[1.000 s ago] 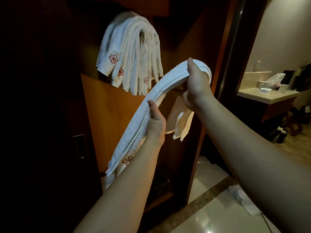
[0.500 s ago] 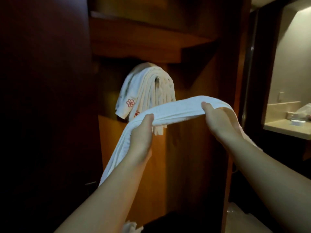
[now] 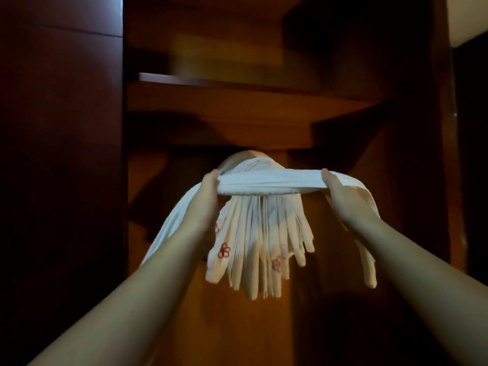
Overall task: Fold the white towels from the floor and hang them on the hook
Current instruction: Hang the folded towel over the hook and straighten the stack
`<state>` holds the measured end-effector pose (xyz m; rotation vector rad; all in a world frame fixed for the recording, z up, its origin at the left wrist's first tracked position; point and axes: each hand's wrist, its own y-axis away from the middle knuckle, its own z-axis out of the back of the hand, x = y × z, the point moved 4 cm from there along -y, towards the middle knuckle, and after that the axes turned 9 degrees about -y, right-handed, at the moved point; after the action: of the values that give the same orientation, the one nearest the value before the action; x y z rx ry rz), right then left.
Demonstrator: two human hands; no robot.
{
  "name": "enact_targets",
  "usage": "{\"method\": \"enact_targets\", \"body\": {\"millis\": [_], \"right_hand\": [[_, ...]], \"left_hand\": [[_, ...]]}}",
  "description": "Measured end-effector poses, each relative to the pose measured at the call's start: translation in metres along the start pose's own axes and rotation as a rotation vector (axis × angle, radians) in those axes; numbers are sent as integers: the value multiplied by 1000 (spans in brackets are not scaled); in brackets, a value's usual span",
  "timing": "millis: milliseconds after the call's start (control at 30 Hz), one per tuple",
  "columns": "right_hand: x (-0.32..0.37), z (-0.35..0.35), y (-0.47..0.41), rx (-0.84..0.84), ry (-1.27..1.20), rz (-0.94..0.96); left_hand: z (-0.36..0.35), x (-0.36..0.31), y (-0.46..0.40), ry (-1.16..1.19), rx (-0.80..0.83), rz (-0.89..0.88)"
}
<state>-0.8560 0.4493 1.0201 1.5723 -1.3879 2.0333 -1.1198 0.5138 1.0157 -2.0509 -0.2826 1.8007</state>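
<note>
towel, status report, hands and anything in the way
Left hand and right hand both grip folded towel, stretched level. Held in front of hung towels. Hook hidden under them.

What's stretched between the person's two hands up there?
In the head view, a folded white towel spans from left hand to right hand, in front of the hung towels.

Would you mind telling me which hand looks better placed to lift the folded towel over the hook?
Probably the left hand: it grips the folded towel right beside the top of the hung towels, where the hidden hook must be. The right hand grips it further out.
</note>
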Motion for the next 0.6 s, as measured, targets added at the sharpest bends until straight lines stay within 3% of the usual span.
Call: {"method": "enact_targets", "body": {"millis": [267, 467, 600], "right_hand": [[29, -74, -139, 111, -137, 67], [-11, -131, -209, 341, -172, -55], [-36, -153, -228, 344, -218, -119]], "left_hand": [[-24, -41, -139, 54, 11, -72], [-41, -11, -202, -123, 2, 23], [-47, 10, -223, -150, 5, 61]]}}
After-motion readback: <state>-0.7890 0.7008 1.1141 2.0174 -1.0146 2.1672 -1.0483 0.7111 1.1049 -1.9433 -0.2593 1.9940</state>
